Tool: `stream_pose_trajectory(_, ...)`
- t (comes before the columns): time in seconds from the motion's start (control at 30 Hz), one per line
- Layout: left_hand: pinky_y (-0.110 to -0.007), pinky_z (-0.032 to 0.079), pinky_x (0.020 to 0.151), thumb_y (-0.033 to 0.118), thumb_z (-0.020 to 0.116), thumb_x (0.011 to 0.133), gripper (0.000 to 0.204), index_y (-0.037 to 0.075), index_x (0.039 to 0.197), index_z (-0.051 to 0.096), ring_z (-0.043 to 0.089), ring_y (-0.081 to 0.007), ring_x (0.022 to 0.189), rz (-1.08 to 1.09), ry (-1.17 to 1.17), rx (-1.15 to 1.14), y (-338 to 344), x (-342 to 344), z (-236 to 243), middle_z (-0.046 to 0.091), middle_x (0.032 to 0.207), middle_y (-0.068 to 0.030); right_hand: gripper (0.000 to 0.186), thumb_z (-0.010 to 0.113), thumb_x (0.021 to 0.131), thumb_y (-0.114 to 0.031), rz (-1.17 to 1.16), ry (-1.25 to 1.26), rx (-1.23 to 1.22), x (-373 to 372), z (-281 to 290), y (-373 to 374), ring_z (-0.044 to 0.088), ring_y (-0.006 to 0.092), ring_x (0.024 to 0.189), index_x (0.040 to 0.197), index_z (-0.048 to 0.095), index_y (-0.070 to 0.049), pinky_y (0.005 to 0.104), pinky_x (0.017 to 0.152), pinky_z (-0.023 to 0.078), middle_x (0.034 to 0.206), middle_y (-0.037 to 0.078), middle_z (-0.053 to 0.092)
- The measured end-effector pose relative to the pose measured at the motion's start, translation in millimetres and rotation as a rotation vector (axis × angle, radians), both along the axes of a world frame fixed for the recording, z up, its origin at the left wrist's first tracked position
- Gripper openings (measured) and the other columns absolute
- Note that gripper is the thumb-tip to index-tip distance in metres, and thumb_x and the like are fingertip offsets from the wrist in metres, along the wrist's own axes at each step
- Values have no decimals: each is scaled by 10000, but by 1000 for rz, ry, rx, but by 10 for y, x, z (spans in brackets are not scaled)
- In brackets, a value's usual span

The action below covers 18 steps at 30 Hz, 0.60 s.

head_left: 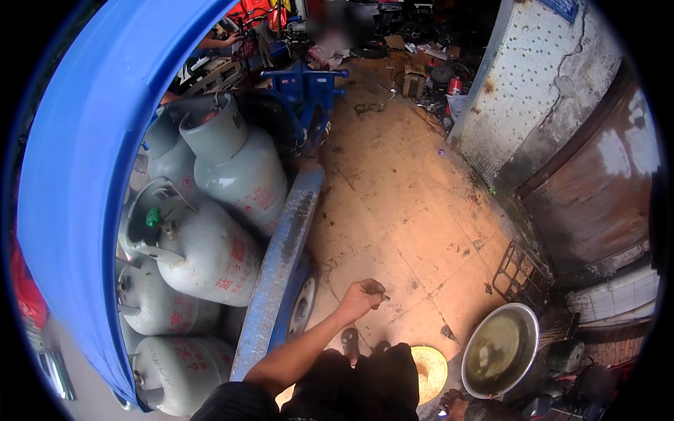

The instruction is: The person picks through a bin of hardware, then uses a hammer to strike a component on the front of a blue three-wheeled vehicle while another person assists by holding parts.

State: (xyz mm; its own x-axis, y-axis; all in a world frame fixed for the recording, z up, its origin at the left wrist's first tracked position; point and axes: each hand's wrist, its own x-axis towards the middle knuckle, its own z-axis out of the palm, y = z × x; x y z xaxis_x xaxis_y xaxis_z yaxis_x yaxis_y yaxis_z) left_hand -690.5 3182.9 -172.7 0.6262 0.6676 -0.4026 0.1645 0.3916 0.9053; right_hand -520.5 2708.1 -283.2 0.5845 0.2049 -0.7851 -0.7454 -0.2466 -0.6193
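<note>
Rounded grey metal cylinders [235, 172] look painted, scuffed; the long blue metal rail [279, 263] looks scratched; the round silvery metal basin [528, 345] has a glossy rim.

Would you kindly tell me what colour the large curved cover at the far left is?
The cover is bright blue; it shows best in the head view.

Cylinders [210, 252] left of cart rail [288, 245], floor [386, 210] right; basin [531, 335] lower right, rack [521, 271] just beyond

from head height, the fisheye looks down and forward over the floor [400, 203].
</note>
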Motion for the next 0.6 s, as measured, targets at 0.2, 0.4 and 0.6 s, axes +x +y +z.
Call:
stream_pose_trajectory(0.2,-268,511,668,5,628,804,141,-13,941,601,609,-150,670,233,-16,69,1310,108,132,621,792,-62,303,621,854,-296,131,-824,52,1673,1075,3353,485,89,724,979,609,-20,247,639,400,829,12,572)
stream_pose_trajectory(0.4,-362,567,665,-21,608,812,118,21,921,594,624,-184,638,581,-194,-47,2449,791,108,611,800,-79,251,640,872,-194,459,-561,454,1440,901,5844,545,114,795,1024,609,3,262,740,445,868,45,619)
stream_pose_trajectory(0.6,-358,553,683,-27,593,815,116,12,924,590,592,-168,674,718,-261,42,3766,1562,-139,605,807,-81,215,645,828,-80,710,-421,191,1831,-468,6348,613,159,855,1021,611,7,279,787,479,895,92,651)
